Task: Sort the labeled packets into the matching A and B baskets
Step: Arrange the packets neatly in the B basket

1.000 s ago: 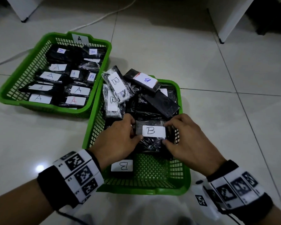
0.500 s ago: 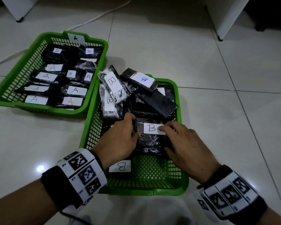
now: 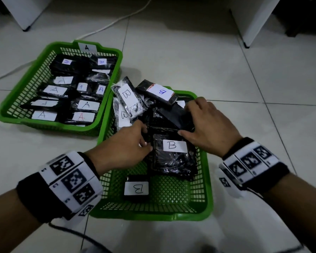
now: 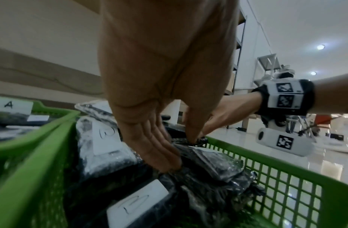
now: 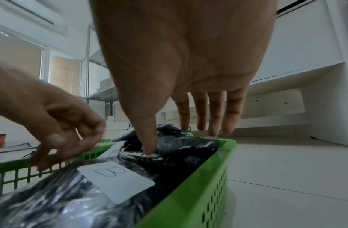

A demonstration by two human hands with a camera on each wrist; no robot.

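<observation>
The green B basket [image 3: 207,179] holds a heap of black packets with B labels. A plastic-wrapped packet with a white B label [image 3: 174,146] [image 5: 114,177] lies flat in its middle. My left hand [image 3: 144,137] [image 4: 165,154] rests straight fingers on that packet's left edge. My right hand [image 3: 186,121] [image 5: 178,138] reaches over the heap behind it, thumb pressing a packet, fingers straight. A small B-labeled packet [image 3: 136,188] sits at the basket's near end. The A basket [image 3: 13,99], at the left, is filled with A-labeled packets.
The two baskets touch on a white tiled floor. A white cable [image 3: 108,24] runs behind the A basket. White furniture legs [image 3: 254,24] stand at the back right and back left. A dark cord [image 3: 77,232] trails from my left wrist.
Both hands pinched the B packet above the basket; now it lies in the basket and both have let go. My right hand has moved back onto the heap.
</observation>
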